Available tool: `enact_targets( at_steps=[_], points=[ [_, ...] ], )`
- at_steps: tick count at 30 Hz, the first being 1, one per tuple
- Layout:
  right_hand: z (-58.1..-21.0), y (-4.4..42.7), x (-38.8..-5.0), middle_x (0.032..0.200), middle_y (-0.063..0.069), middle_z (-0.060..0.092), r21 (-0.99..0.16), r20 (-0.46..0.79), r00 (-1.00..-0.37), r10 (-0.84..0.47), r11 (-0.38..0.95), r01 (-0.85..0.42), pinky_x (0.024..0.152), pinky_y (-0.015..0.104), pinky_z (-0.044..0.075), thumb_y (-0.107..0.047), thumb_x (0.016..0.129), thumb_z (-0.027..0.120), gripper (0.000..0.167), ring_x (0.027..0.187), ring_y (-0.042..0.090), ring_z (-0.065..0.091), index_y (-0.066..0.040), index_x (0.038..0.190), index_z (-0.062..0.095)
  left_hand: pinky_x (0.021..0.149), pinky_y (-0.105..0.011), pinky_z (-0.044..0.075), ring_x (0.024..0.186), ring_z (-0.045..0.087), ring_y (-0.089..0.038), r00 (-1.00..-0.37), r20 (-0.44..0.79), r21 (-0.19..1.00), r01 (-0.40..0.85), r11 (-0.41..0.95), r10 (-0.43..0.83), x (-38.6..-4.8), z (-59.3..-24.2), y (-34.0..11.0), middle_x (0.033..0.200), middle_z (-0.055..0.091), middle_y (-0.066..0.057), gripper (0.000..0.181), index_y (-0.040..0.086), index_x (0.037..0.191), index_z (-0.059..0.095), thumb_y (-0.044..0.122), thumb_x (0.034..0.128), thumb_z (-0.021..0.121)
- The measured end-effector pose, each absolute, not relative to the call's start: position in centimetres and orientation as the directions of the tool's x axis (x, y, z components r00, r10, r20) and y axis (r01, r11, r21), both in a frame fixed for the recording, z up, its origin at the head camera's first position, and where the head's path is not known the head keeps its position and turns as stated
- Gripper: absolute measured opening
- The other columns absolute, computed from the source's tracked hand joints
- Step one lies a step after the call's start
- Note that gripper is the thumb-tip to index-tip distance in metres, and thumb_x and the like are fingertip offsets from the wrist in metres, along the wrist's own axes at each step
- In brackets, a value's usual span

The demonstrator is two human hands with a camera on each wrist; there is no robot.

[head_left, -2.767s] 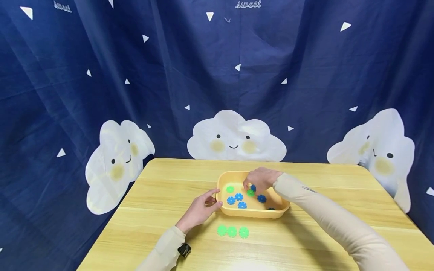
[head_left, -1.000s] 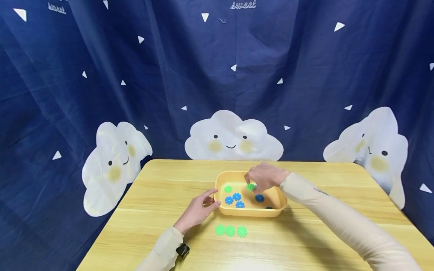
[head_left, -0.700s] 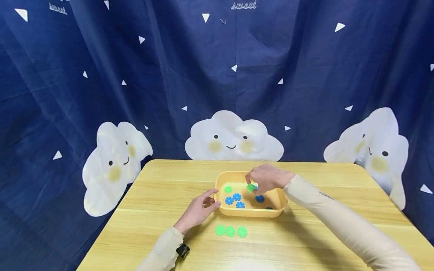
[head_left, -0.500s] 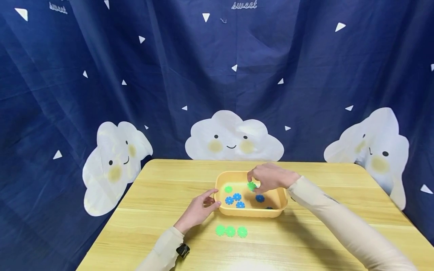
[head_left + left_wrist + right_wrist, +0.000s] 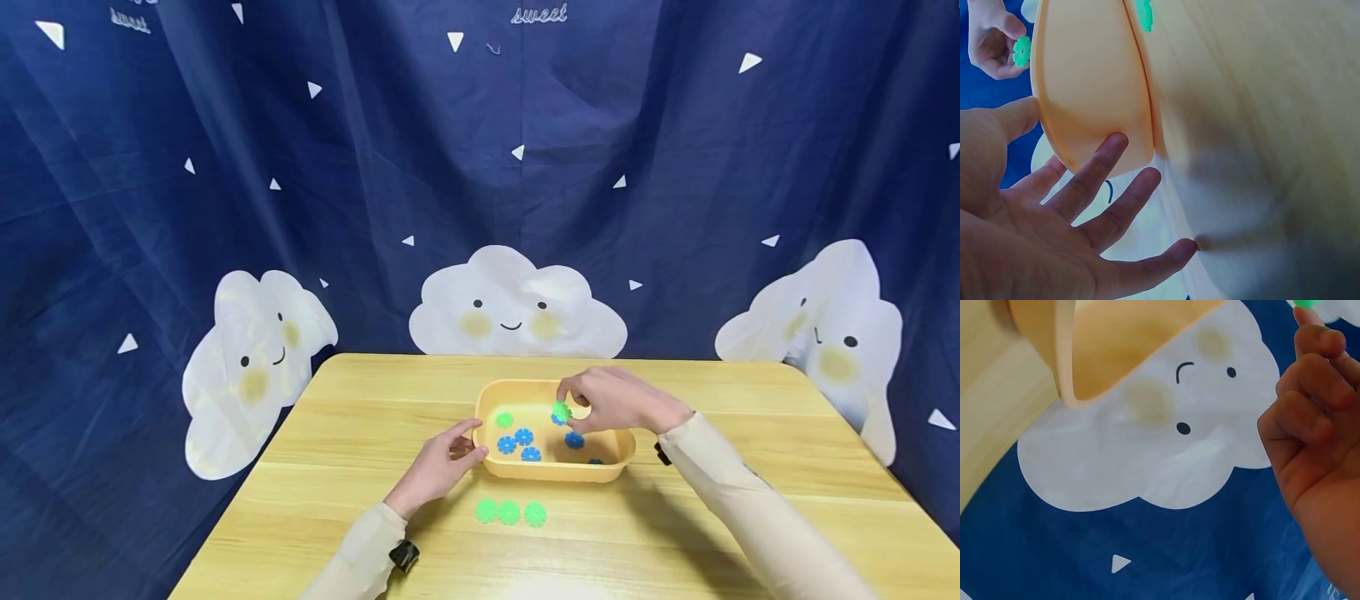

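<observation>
In the head view, my right hand point(image 5: 611, 398) pinches a green flower-shaped plastic disc point(image 5: 562, 411) between thumb and forefinger above the yellow tray point(image 5: 555, 472). Part of a blue disc shows just behind it; whether the two touch I cannot tell. My left hand point(image 5: 438, 468) touches the tray's left end. In the left wrist view, its thumb meets the rim and its other fingers are spread, fairly straight, by the outer wall. Several blue discs point(image 5: 531, 454) and one green disc point(image 5: 504, 420) lie inside the tray.
Three green discs point(image 5: 509, 512) lie in a row on the wooden table point(image 5: 360, 442), in front of the tray; the left two touch or nearly touch. A dark blue curtain point(image 5: 450, 167) with clouds hangs behind the table's back edge.
My right hand has lifted the green disc up from the tray floor and shifted slightly right, its wrist turning so that the disc shows more fully. My left hand stays at the tray.
</observation>
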State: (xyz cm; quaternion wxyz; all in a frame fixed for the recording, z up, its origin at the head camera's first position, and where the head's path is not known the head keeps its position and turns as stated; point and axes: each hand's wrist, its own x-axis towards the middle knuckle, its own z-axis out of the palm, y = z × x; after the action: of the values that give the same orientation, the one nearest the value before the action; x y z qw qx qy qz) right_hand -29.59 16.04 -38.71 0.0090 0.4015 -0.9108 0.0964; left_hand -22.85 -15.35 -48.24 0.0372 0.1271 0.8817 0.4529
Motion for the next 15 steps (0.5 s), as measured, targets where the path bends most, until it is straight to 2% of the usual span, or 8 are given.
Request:
enact_targets(
  at_steps=[6,10,15],
  points=[
    [-39.5,16.7,-28.4,0.08,-0.011,0.059,-0.204,0.157,-0.704,-0.692,0.675,-0.709,0.051,0.02,0.03,-0.036,0.081,0.079,0.029,0.058,0.0,0.036,-0.024,0.105,0.07,0.099,-0.052,0.053,0.109,0.068,-0.03,-0.962,0.063,0.81,0.204,0.55,0.264,-22.9,-48.2,-15.3,0.11,0.072,-0.006,0.058,0.009,0.148,0.053,0.037,0.0996,0.067],
    [-40.1,16.9,-27.7,0.087,-0.013,0.062,-0.219,0.2,-0.698,-0.688,0.663,-0.716,0.052,0.021,0.036,-0.035,0.08,0.079,0.029,0.06,-0.001,0.042,-0.026,0.105,0.07,0.098,-0.051,0.054,0.108,0.068,-0.029,-0.963,0.066,0.808,0.204,0.552,0.26,-22.8,-48.3,-15.3,0.109,0.072,-0.006,0.058,0.009,0.148,0.053,0.037,0.0994,0.067],
    [-40.7,17.2,-26.8,0.085,-0.017,0.063,-0.274,0.22,-0.712,-0.667,0.658,-0.702,0.056,0.021,0.042,-0.033,0.081,0.079,0.027,0.058,-0.005,0.048,-0.026,0.105,0.07,0.098,-0.052,0.054,0.109,0.068,-0.029,-0.965,0.057,0.807,0.195,0.558,0.256,-22.8,-48.3,-15.3,0.111,0.072,-0.007,0.058,0.01,0.148,0.053,0.038,0.0994,0.067]
  ],
)
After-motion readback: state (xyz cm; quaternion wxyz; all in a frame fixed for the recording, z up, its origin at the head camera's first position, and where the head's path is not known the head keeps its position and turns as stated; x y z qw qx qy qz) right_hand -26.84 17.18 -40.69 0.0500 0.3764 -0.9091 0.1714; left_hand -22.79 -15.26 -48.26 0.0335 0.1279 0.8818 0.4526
